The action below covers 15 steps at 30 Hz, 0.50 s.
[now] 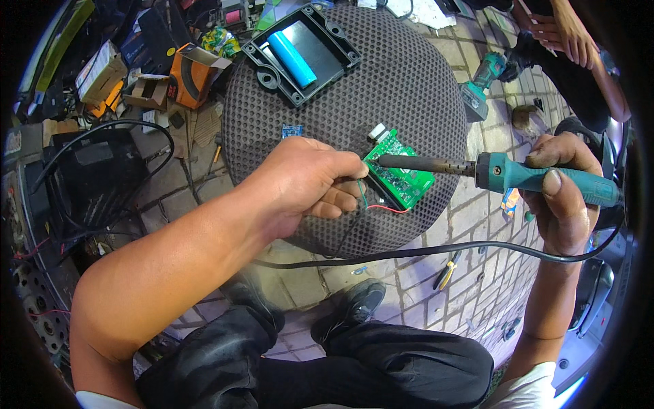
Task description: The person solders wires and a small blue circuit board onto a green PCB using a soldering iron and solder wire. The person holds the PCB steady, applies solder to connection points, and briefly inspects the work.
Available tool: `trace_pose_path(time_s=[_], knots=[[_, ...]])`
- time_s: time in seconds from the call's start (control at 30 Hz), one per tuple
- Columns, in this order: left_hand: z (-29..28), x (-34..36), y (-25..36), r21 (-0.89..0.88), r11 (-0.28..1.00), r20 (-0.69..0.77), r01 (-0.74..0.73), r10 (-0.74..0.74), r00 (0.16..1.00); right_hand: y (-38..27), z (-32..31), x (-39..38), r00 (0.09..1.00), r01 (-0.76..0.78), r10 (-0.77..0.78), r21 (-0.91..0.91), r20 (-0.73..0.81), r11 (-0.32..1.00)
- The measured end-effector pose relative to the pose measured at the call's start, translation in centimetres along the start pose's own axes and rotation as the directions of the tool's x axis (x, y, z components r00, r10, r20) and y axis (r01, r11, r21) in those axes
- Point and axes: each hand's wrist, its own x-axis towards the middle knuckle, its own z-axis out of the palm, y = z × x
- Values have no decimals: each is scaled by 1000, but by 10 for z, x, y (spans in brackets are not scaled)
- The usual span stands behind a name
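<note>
While my right hand (562, 198) grips the soldering iron (490, 170), its tip meets the green circuit board (402, 174).
My left hand (306, 184) pinches a thin green wire (362, 194) beside it.

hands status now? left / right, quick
Left hand: closed, pinching a thin green wire at the green circuit board.
Right hand: closed on the soldering iron.

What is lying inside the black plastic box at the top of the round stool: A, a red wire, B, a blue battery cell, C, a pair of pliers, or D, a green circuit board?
B: a blue battery cell lies slanted inside the open black box, while the green circuit board sits lower on the stool.
</note>
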Motion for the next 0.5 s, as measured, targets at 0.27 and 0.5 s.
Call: trace_pose_path(time_s=[0.27,0.5], knots=[[1,1,0,-1,1000,7,2,-2,1000,1,-1,0,1000,9,-9,19,-19,1000],[2,1,0,-8,1000,1,-4,4,1000,-1,1,0,1000,-4,4,36,-2,999]])
